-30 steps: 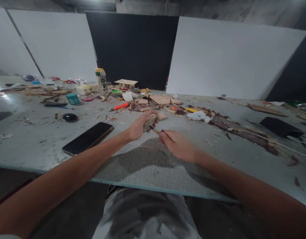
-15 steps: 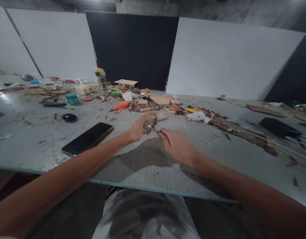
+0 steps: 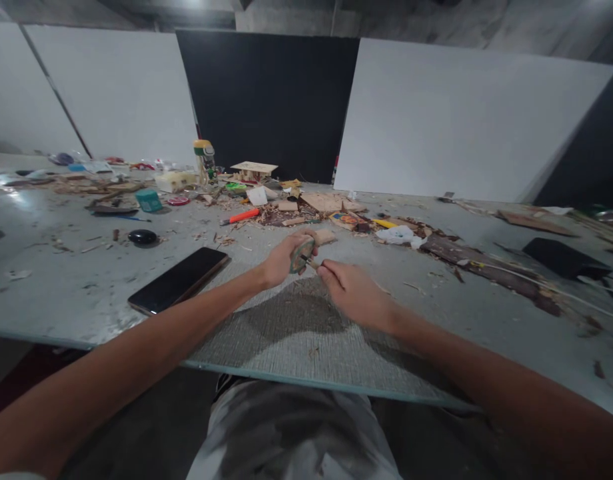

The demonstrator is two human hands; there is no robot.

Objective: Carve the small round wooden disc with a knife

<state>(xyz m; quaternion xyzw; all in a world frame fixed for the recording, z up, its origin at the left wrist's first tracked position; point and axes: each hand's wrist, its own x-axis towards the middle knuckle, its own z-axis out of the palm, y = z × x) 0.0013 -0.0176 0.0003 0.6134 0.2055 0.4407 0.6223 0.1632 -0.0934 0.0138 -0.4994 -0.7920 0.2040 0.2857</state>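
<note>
tool tip now dark, its earlier pale glint gone

On the worktop, a black phone lying flat near the front edge. Farther back, a shiny black round thing, then a small blue-green tub with a flat pink disc just beside it. Near the big black panel, a bottle with a yellow top and a little wooden house. In front of them, a bright orange stick. Over to the right, crumpled white paper and a black box.
</note>
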